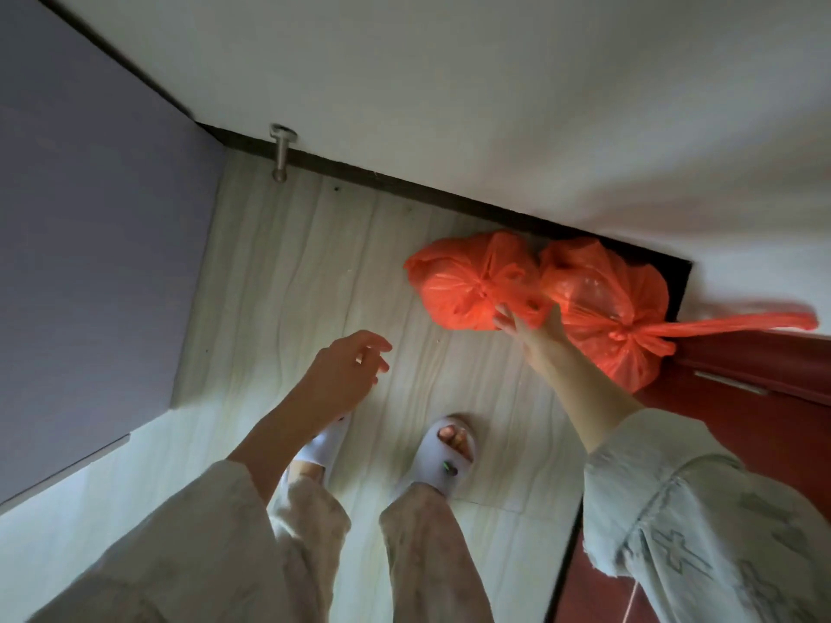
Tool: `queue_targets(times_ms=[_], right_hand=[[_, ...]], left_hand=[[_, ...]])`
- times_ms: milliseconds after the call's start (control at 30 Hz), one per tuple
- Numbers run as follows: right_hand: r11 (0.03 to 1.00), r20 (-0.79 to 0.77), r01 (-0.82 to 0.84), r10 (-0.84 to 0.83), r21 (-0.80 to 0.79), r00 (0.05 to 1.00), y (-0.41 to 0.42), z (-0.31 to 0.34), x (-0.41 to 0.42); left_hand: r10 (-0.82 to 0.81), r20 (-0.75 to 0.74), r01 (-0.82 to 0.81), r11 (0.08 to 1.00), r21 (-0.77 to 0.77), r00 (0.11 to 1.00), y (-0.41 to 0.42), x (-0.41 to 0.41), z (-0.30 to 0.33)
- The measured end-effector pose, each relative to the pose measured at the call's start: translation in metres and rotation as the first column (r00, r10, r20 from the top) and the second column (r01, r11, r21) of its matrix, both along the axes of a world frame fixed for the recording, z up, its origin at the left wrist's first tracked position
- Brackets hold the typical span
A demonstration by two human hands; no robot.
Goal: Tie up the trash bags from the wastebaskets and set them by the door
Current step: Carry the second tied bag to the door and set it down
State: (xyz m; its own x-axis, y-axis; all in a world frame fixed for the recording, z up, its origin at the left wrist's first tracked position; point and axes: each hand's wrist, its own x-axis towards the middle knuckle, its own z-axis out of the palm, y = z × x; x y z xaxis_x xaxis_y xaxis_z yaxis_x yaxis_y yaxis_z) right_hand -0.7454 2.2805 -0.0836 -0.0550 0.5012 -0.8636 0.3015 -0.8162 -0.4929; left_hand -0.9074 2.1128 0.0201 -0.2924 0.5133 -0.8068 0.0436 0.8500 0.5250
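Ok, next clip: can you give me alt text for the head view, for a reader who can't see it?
Seen from above, the right hand reaches down to two knotted orange trash bags lying on the pale floor against the wall, beside a red door. The left hand hangs loosely curled, holding nothing.

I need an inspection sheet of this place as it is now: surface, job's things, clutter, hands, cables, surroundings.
Surface: pale wood-pattern floor.
Job's things: two orange trash bags, both knotted, side by side against the wall by the red door.
Clutter: nothing seen.
Hands: right hand touches the bags, grip unclear; left hand holds nothing, fingers loosely curled.
Cables: nothing seen.
Surroundings: metal door stop, white wall, white slippers.
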Motion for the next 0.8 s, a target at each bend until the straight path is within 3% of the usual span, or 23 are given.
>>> queue_targets(times_ms=[167, 300, 500, 700, 800], right_hand=[[1.000, 0.019, 0.016, -0.015, -0.020, 1.000, -0.015, 0.068, -0.009], [0.978, 0.087, -0.207, 0.206, 0.001, 0.975, -0.037, 0.126, -0.002], [0.939, 0.007, -0.343, 0.343, -0.011, 0.939, -0.082, 0.239, -0.005], [0.815, -0.122, -0.577, 0.579, 0.056, 0.806, -0.156, 0.376, -0.016], [0.696, -0.149, -0.712, 0.717, 0.094, 0.681, -0.209, 0.428, -0.025]], left_hand=[[0.098, -0.001, -0.098, 0.995, 0.019, 0.995, -0.010, -0.003, 0.032], [0.165, -0.003, -0.165, 0.986, 0.034, 0.986, -0.027, 0.007, 0.069], [0.414, 0.000, -0.412, 0.906, 0.098, 0.910, -0.073, 0.031, 0.149], [0.602, 0.049, -0.599, 0.778, 0.191, 0.797, -0.151, 0.058, 0.261], [0.618, -0.001, -0.603, 0.766, 0.224, 0.786, -0.212, 0.063, 0.302]])
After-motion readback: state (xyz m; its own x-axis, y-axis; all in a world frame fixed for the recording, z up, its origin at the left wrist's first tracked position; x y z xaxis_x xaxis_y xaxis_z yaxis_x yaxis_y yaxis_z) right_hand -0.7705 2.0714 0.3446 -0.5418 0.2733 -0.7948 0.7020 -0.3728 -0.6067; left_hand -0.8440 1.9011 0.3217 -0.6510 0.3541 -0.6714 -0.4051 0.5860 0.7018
